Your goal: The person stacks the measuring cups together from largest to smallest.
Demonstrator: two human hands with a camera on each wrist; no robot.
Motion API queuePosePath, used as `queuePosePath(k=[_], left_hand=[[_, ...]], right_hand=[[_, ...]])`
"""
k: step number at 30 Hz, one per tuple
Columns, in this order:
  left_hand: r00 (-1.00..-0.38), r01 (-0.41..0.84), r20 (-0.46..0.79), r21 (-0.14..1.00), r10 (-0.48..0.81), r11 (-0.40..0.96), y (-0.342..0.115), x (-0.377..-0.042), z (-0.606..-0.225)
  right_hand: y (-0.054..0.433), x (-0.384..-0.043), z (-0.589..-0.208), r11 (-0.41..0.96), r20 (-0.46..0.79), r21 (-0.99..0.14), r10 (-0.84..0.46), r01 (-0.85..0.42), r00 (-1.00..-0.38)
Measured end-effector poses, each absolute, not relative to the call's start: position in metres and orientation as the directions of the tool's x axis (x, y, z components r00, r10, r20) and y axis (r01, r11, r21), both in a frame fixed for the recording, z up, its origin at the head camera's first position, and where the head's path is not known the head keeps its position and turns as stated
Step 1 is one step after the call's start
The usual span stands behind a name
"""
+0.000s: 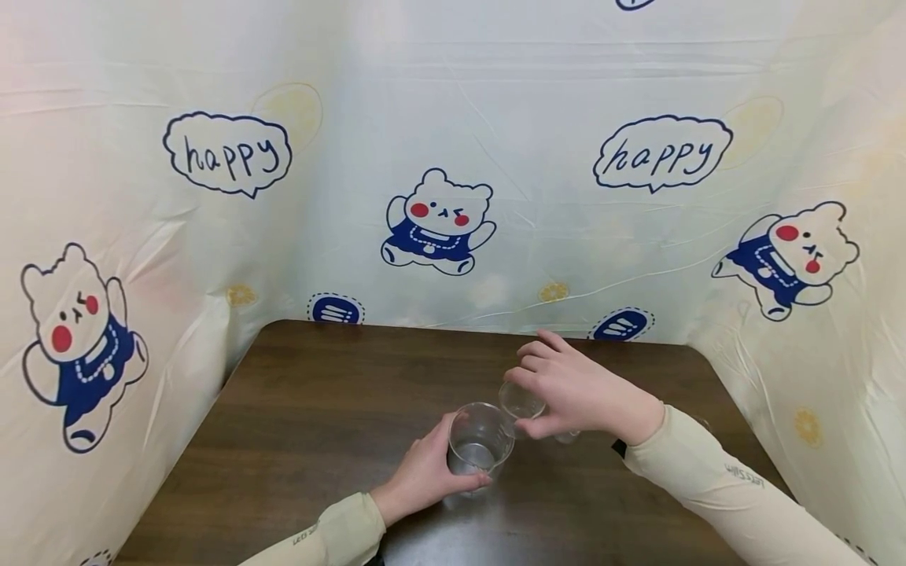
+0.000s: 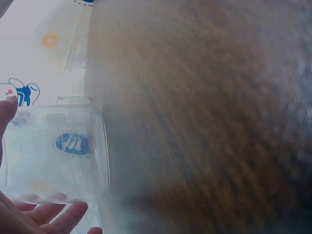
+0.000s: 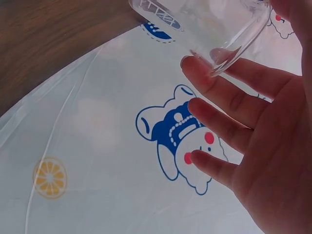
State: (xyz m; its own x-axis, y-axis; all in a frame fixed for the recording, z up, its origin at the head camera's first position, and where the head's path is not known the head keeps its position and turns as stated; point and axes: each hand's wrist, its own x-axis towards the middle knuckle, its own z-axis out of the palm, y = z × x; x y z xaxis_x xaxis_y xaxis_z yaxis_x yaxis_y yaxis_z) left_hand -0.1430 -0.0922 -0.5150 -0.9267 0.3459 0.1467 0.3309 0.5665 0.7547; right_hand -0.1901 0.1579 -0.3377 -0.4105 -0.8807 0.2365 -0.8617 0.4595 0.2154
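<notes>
So there are two see-through cups over a dark wood-grain bench (image 1: 304, 417), one per hand; the left hand (image 1: 418, 475) has its thumb and fingers wrapped around the bigger clear cup (image 1: 481, 448), whose mouth faces up toward the head camera, and the left wrist view shows the fingertips pressed along the side of it; I can't tell whether its base is touching the bench or lifted a bit. The right hand (image 1: 576, 385) pinches the smaller clear cup (image 1: 522, 402) between thumb and fingers, just to the right of the bigger one and right by its rim; whether the two actually touch, I can't say. From the right wrist you can see the ring and little fingers sticking out away from the glassy wall, while the fingers nearest the thumb are up against it; a clear curved bit also pokes out past the right thumb, though I can't tell if it's part of the same cup. Both arms wear pale sleeves (image 1: 708, 479) with small dark lettering, and there's something black at the right cuff; behind and on both sides of the bench hangs a whitish curtain (image 1: 439, 94) printed with winking bears in blue outfits, "happy" speech bubbles, orange slices and blue ovals.
</notes>
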Motion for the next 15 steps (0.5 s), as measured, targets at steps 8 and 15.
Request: queuePosePath(k=[8,15], left_hand=[[-0.925,0.334,0.147,0.757,0.351,0.562,-0.093,-0.145,-0.520],[-0.922,0.345,0.156,0.748,0.355,0.567,-0.093,-0.146,-0.520]], right_hand=[[0.145,-0.189,-0.339,0.446,0.194,0.205,-0.891,-0.871,-0.411],[0.136,-0.189,-0.342,0.433,0.162,0.167,-0.898,-0.886,-0.409]])
